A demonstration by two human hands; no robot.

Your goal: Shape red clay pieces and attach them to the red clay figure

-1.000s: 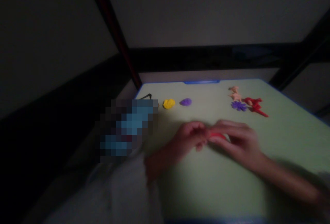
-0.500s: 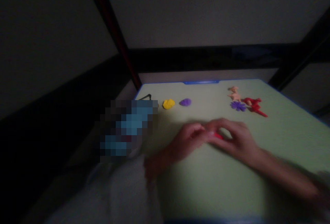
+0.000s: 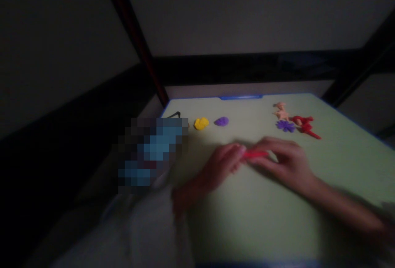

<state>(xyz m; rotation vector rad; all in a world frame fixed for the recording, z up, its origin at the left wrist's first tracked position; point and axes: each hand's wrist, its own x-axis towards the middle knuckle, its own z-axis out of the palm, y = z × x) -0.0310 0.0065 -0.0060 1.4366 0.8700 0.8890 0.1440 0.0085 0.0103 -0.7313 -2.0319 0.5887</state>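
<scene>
Over the middle of a pale green board (image 3: 262,218), my left hand (image 3: 224,163) and my right hand (image 3: 285,159) meet fingertip to fingertip. Between them they pinch a short red strip of clay (image 3: 254,154), which lies roughly level just above the board. Both hands have their fingers closed on it. The scene is dim and slightly blurred.
At the board's far left lie a yellow clay lump (image 3: 201,123) and a purple clay lump (image 3: 221,121). At the far right sit a peach clay figure (image 3: 280,111), a purple clay flower (image 3: 285,126) and a red clay shape (image 3: 305,127). A dark frame runs behind the board.
The hands have shifted slightly up and away from me, and the red clay now shows as a longer, more exposed strip between the fingertips.
</scene>
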